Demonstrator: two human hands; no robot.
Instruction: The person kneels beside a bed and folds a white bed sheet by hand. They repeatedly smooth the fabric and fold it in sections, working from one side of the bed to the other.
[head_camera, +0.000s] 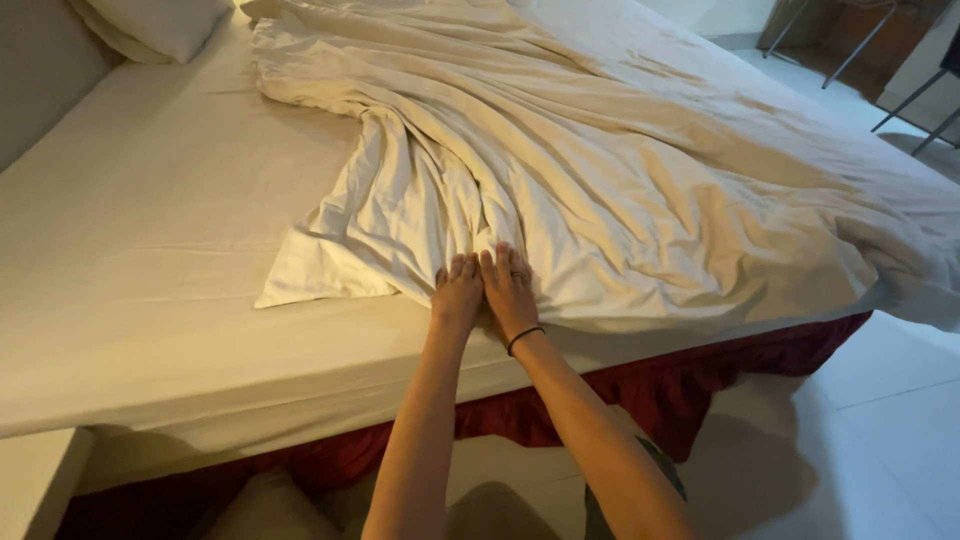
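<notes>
**Both hands flat on the duvet at the bed's near edge**

At far left, a pillow (150, 25) sits cut off by the frame's top, with a wide bare stretch of sheet (130, 230) running down to the mattress edge. Next, the duvet (600, 170) lies crumpled, one corner folded back just left of the hands. Left hand (458, 292) and right hand (510, 290) press side by side, touching, fingers together and flat on the cloth, gripping nothing. A dark band circles the right wrist. Below, a red bed skirt (700, 380) hangs to the tiled floor (880, 420), open at right. Chair legs (915, 95) upper right are cut off, dim.
</notes>
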